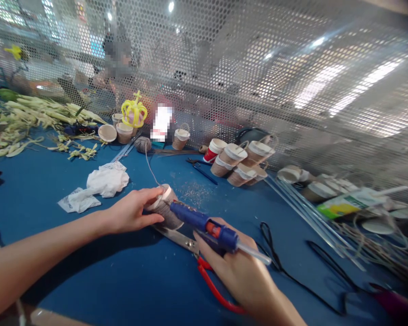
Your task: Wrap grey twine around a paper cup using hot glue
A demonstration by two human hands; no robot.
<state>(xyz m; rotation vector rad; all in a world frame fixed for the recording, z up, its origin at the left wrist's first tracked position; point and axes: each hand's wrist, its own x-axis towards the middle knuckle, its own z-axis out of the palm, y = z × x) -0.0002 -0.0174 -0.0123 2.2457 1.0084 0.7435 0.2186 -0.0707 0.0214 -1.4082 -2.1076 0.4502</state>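
Observation:
My left hand [136, 210] grips a small paper cup [170, 215] wrapped in grey-brown yarn, tilted on its side above the blue table. From the cup's rim a strand of yarn runs back to a yarn ball [143, 144]. In my right hand [241, 267] is a blue hot glue gun [193, 217], its nozzle close to the wrapped side of the cup; I cannot tell whether it touches. A clear glue stick [255, 252] pokes out of the gun's rear. Scissors with red handles [214, 287] lie beneath the cup and my right hand.
Yarn-wrapped cups [231, 154] stand stacked near the perforated metal screen [204, 59]. Clear glue sticks [313, 217] and a black cord [289, 274] lie to the right. A crumpled white plastic bag [107, 180], pliers [202, 172], a yellow crown [134, 111] and dried husks [37, 111] are around.

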